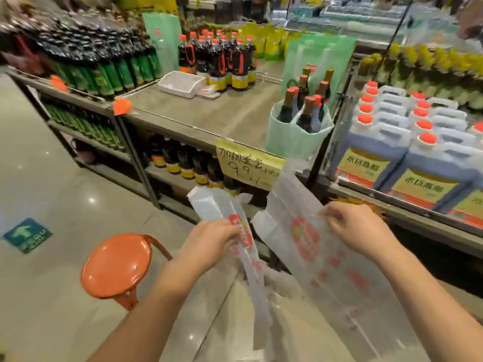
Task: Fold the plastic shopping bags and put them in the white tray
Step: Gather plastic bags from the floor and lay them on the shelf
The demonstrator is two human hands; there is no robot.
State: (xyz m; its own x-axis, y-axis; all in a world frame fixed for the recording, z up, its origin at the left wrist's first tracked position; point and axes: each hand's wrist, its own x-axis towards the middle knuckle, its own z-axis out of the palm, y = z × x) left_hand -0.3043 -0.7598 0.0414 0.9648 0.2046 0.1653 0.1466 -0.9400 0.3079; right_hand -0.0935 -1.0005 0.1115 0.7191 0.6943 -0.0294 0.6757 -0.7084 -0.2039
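Left hand curls its fingers round a narrow folded red-printed plastic bag; beside them, right hand pinches a wide flat translucent bag taut, probably for folding.

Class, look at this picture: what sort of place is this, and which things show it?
Most likely a grocery shop: shelves of dark sauce bottles, big red-capped jugs, and a handwritten yellow price sign.

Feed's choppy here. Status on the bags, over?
Left hand grips folded bag. Right hand pinches flat bag. Tray on shelf ahead, bottles beside it.
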